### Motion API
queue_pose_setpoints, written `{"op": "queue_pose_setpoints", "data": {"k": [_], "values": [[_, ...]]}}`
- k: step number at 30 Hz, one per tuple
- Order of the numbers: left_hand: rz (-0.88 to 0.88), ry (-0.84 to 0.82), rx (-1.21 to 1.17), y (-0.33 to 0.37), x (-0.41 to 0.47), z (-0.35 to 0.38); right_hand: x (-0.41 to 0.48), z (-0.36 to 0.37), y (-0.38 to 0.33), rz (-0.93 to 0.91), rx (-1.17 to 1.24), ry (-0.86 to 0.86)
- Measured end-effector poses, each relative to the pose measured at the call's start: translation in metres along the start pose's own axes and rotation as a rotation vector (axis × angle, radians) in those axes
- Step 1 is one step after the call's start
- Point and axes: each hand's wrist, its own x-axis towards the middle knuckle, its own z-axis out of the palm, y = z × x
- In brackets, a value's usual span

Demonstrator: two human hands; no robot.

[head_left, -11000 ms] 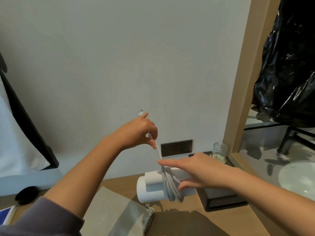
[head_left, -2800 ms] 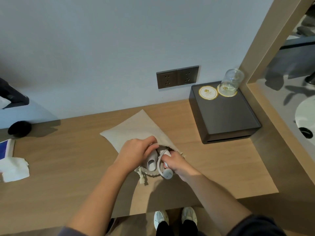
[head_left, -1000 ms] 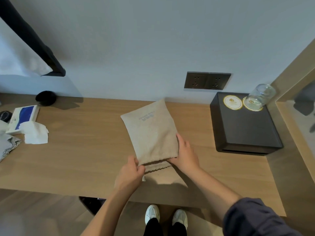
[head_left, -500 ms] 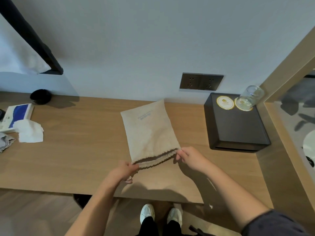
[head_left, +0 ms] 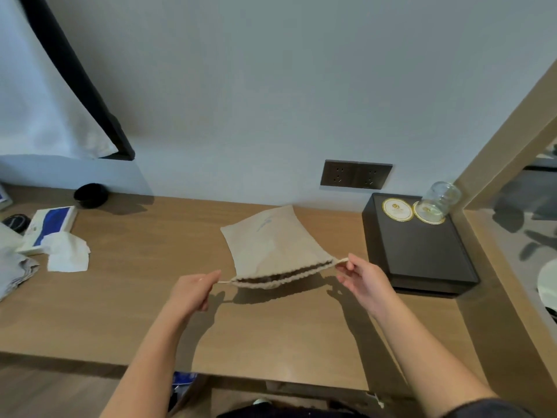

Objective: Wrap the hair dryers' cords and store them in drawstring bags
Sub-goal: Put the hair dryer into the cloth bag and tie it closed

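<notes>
Grip: both hands pinched the drawstring ends of the drawstring bag, one at each side of its mouth.
Left hand: thumb and forefinger were closed on the left cord end, which ran short and taut to the bag's gathered hem.
Right hand: fingertips were closed on the right cord end, at the bag's right corner; the other fingers were loosely curled.
Far left of desk: a crumpled grey cloth lay at the frame edge, with a white and blue tissue box beside it and a loose white tissue touching the box's near side.
Behind the box: a small black bowl-like object sat against the wall.
Desk: a wooden top, bare in front of the hands.
Bag position: the beige bag sat near the middle of the desk, its closed bottom resting toward the wall, its mouth lifted slightly toward the person and casting a shadow below.
Bag mouth: the hem was bunched and partly drawn in, with a dark slit open along it; the contents could not be seen.
Wall: a dark double socket plate was mounted above and right of the bag.
Right of bag: a black box stood near the right hand, apart from it.
On the box: two round gold-rimmed coasters, with an upturned clear glass on the right one.
</notes>
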Motion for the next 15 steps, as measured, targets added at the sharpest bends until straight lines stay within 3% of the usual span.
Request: {"op": "queue_pose_setpoints", "data": {"k": [3, 7, 12, 15], "values": [[-0.076, 0.033, -0.25, 0.0, 0.0, 0.005, -0.001, 0.004, -0.002, 0.051, 0.4, -0.014], [-0.14, 0.082, -0.41, -0.003, 0.004, 0.002, -0.001, 0.003, -0.007, 0.066, 0.548, 0.036], [0.032, 0.156, -0.072, -0.026, 0.012, -0.002, 0.002, -0.008, -0.008, 0.053, 0.538, 0.062], [0.083, 0.306, 0.164, -0.029, 0.009, -0.005, 0.005, -0.016, -0.007, 0.036, 0.536, 0.125]]}}
